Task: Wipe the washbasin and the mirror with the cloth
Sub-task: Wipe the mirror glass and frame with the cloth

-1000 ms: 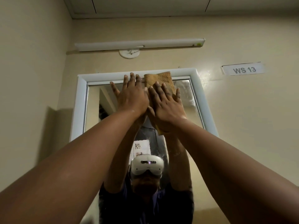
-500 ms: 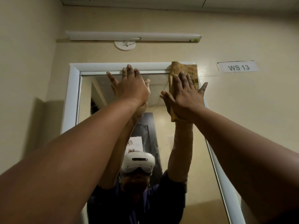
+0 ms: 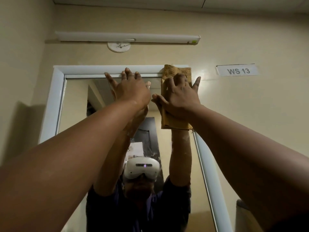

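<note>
My right hand (image 3: 179, 97) lies flat with its fingers (image 3: 196, 83) spread wide, pressing a folded tan cloth (image 3: 175, 71) against the top right corner of the mirror (image 3: 75, 101). The thumb points left, toward my other hand; the little finger reaches out past the cloth's right edge onto the cream wall (image 3: 250, 114). The cloth hangs upright under my palm — its upper edge overlaps the white frame (image 3: 55, 97), its lower edge shows just below my wrist.

My left hand (image 3: 130, 91) is empty, palm to the glass, fingers loosely fanned, with the fingertips touching the frame's top rail. The two hands sit close, thumb near thumb, but apart.

Both bare forearms rise from the bottom corners and converge on the upper part of the mirror. In the glass my raised arms are reflected, along with a white headset (image 3: 142, 169) and a dark shirt (image 3: 117, 211).

Above the frame, a long white tube light fitting (image 3: 127, 37) runs across the wall, with a round white ceiling-rose plate (image 3: 118, 46) just beneath it. To the right of the mirror, a small label reading "WS 13" (image 3: 237, 70) is stuck to the wall, level with the top of the cloth. The washbasin is out of view.
</note>
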